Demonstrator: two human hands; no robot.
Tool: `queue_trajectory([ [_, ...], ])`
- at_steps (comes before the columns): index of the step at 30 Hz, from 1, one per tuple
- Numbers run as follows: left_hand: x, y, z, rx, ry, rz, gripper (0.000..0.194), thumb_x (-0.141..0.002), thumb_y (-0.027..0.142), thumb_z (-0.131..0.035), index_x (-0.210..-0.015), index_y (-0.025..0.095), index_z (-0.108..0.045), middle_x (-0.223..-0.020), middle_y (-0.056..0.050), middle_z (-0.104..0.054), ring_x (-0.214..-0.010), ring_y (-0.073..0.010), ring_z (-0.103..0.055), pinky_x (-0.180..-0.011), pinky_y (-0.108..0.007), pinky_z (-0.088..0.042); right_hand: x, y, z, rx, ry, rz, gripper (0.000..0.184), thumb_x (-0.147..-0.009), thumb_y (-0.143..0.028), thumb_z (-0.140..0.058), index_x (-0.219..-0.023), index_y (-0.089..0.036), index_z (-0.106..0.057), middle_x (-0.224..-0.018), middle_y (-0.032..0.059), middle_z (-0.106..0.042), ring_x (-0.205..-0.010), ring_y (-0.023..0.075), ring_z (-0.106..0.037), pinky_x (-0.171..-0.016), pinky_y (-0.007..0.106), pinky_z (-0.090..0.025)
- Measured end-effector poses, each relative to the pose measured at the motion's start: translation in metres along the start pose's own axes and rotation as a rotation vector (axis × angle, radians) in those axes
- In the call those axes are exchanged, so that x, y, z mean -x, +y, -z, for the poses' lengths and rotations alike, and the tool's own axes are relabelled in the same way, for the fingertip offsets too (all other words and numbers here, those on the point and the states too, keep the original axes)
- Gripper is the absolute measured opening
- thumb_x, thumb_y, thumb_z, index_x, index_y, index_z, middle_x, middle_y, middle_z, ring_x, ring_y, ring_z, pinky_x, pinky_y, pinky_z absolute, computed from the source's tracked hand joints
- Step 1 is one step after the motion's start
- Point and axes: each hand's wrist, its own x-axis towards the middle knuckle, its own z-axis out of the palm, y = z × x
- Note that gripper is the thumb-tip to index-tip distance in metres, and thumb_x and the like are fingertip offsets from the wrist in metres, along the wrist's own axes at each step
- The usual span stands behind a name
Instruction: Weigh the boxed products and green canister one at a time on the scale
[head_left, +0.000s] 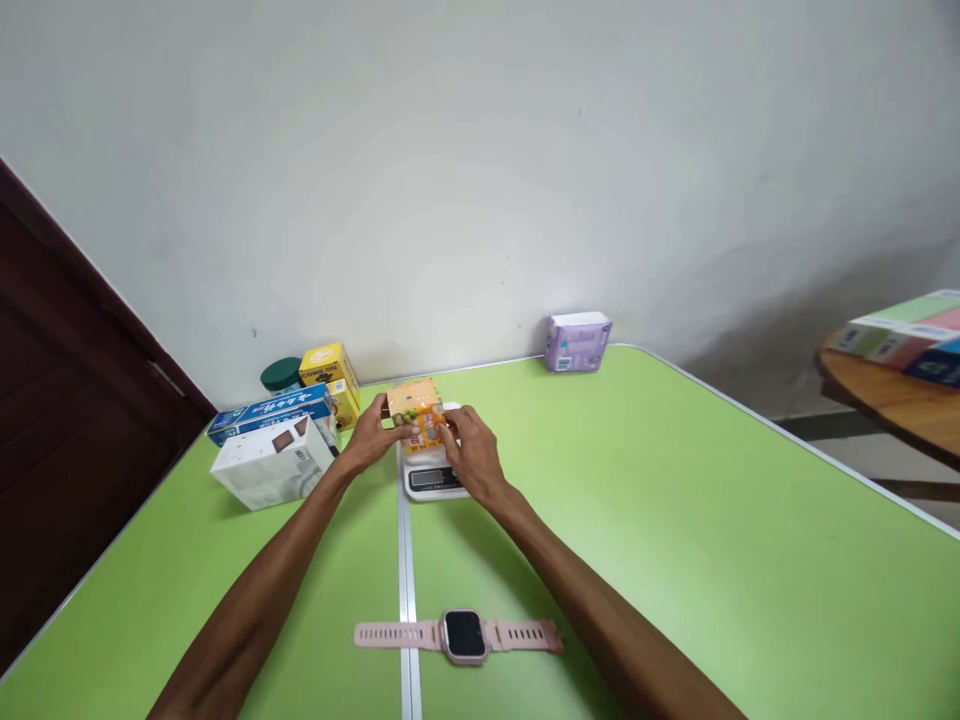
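Note:
Between my two hands is an orange and yellow printed box (417, 410), over a white kitchen scale (417, 484). My left hand (370, 434) grips the box's left side, thumb across its front. On the right side, the fingers of my right hand (474, 450) press against it. I cannot tell whether the box rests on the scale's platform or is held just above it. The scale's small grey display and dark panel show at its front edge. A pink smartwatch (465, 637) lies flat nearer to me, its strap stretched out across the table's seam.
At the left stand a white box (274, 465), a long blue box (270, 412), yellow boxes (330, 370) and a green-lidded container (281, 374). A purple packet (577, 343) sits by the wall on the green table (637, 520). Farther right, a wooden table (885, 395) carries a colourful box (915, 335).

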Motion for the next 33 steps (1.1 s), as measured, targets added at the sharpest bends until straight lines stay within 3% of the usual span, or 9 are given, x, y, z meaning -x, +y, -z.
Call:
queue_trajectory([
  [6, -0.003, -0.01, 0.003, 0.001, -0.046, 0.002, 0.075, -0.065, 0.043, -0.091, -0.13, 0.021, -0.06, -0.128, -0.011, -0.073, -0.12, -0.0291, -0.068, -0.107, -0.05, -0.052, 0.004, 0.001, -0.006, 0.023, 0.001, -0.024, 0.02, -0.098, -0.03, -0.049, -0.098, -0.022, -0.068, -0.098, 0.0108, -0.067, -0.087, 0.0258, -0.064, -0.083, 0.041, -0.056],
  [10, -0.001, -0.012, 0.006, -0.003, -0.084, 0.006, 0.075, -0.067, 0.049, -0.091, -0.13, 0.021, -0.061, -0.135, -0.015, -0.069, -0.121, -0.0318, -0.068, -0.106, -0.053, -0.052, 0.008, 0.007, -0.006, -0.109, 0.006, -0.056, 0.024, -0.096, -0.034, -0.05, -0.105, -0.021, -0.069, -0.1, 0.0106, -0.068, -0.087, 0.0253, -0.066, -0.081, 0.043, -0.06],
  [12, 0.008, -0.019, 0.007, 0.009, -0.02, 0.025, 0.077, -0.07, 0.054, -0.089, -0.133, 0.021, -0.06, -0.143, -0.019, -0.064, -0.129, -0.0344, -0.064, -0.108, -0.054, -0.051, 0.015, 0.018, -0.001, -0.166, 0.056, -0.096, 0.028, -0.095, -0.038, -0.053, -0.109, -0.021, -0.069, -0.105, 0.0116, -0.068, -0.091, 0.0262, -0.068, -0.081, 0.045, -0.062],
  [16, 0.038, -0.051, 0.009, 0.073, 0.225, 0.109, 0.077, -0.082, 0.07, -0.073, -0.138, 0.019, -0.056, -0.152, -0.022, -0.056, -0.137, -0.0343, -0.06, -0.113, -0.052, -0.048, 0.033, 0.05, 0.015, -0.091, 0.167, -0.209, 0.029, -0.09, -0.04, -0.055, -0.106, -0.019, -0.069, -0.102, 0.0131, -0.069, -0.089, 0.0281, -0.067, -0.084, 0.051, -0.062],
  [18, 0.053, -0.071, 0.009, 0.132, 0.304, 0.162, 0.076, -0.085, 0.075, -0.064, -0.135, 0.018, -0.056, -0.142, -0.022, -0.063, -0.126, -0.032, -0.068, -0.11, -0.051, -0.051, 0.04, 0.061, 0.021, -0.036, 0.163, -0.245, 0.028, -0.087, -0.037, -0.055, -0.103, -0.02, -0.069, -0.099, 0.013, -0.069, -0.086, 0.0278, -0.067, -0.086, 0.052, -0.061],
  [22, 0.071, -0.097, 0.009, 0.171, 0.401, 0.18, 0.073, -0.083, 0.075, -0.066, -0.125, 0.015, -0.059, -0.121, -0.018, -0.074, -0.109, -0.0292, -0.076, -0.107, -0.05, -0.054, 0.045, 0.067, 0.024, -0.011, 0.138, -0.26, 0.029, -0.087, -0.035, -0.053, -0.105, -0.019, -0.07, -0.103, 0.0143, -0.07, -0.087, 0.0276, -0.067, -0.09, 0.052, -0.059],
  [28, 0.077, -0.096, 0.008, 0.067, 0.41, 0.165, 0.071, -0.084, 0.074, -0.065, -0.125, 0.016, -0.062, -0.115, -0.016, -0.076, -0.109, -0.029, -0.076, -0.104, -0.048, -0.056, 0.048, 0.07, 0.026, -0.074, 0.168, -0.302, 0.03, -0.088, -0.038, -0.056, -0.106, -0.02, -0.071, -0.106, 0.014, -0.072, -0.093, 0.0284, -0.069, -0.092, 0.052, -0.059],
  [31, 0.074, -0.089, 0.0, 0.045, 0.423, 0.17, 0.076, -0.086, 0.074, -0.063, -0.136, 0.017, -0.057, -0.132, -0.02, -0.07, -0.121, -0.0301, -0.071, -0.108, -0.048, -0.053, 0.045, 0.063, 0.024, -0.086, 0.199, -0.254, 0.037, -0.091, -0.04, -0.054, -0.117, -0.019, -0.07, -0.119, 0.017, -0.071, -0.105, 0.03, -0.068, -0.097, 0.054, -0.058],
  [33, 0.064, -0.08, -0.01, 0.048, 0.424, 0.134, 0.082, -0.087, 0.072, -0.065, -0.147, 0.019, -0.048, -0.149, -0.022, -0.058, -0.135, -0.0318, -0.063, -0.113, -0.049, -0.049, 0.038, 0.05, 0.019, -0.103, 0.21, -0.184, 0.045, -0.094, -0.043, -0.054, -0.13, -0.018, -0.066, -0.134, 0.0186, -0.066, -0.12, 0.0315, -0.064, -0.104, 0.056, -0.054],
])
